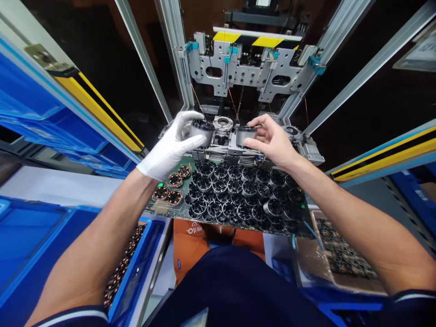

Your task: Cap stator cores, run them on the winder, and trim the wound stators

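My left hand (173, 143), in a white glove, curls its thumb and fingers around a grey metal stator core (201, 135) with a black slotted top. My bare right hand (272, 141) grips a second stator core (245, 134) between thumb and fingers. Both cores are at the front of a winding machine, on either side of a round metal holder (223, 124). Thin copper-coloured wires (235, 105) run down near them. Closer to me, several bare black-ended stator cores (235, 186) stand in rows on a green work surface (185, 181).
Several copper-wound stators (169, 188) lie left of the rows. Above my hands is a metal machine plate (248, 75) under a yellow-black striped bar (257, 38). Yellow posts (102, 113) flank both sides. A blue bin (131, 259) of wound parts and a cardboard box (340, 254) sit lower down.
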Motion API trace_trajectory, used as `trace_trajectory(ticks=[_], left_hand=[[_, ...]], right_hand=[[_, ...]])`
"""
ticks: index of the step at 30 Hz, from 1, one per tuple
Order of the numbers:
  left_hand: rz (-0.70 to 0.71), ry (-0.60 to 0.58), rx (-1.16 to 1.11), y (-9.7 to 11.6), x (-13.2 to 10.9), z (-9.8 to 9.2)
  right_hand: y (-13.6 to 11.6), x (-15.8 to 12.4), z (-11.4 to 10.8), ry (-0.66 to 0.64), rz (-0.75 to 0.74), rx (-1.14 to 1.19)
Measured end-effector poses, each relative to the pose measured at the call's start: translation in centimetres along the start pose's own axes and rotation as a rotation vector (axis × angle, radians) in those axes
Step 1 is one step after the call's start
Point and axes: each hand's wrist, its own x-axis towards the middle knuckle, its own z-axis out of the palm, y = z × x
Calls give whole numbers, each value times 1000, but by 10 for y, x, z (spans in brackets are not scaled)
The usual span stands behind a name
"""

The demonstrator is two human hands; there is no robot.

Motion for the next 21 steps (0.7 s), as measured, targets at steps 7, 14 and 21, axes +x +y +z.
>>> trace_trajectory(ticks=[7, 14, 21], left_hand=[[-5, 119, 278, 20, 20, -16], [-212, 136, 541, -57, 62, -1], [-276, 84, 529, -90, 58, 9]], right_hand=[[-4, 23, -7, 141, -82, -315], [36, 59, 5, 80, -4, -555], [51, 67, 8, -1, 28, -557]])
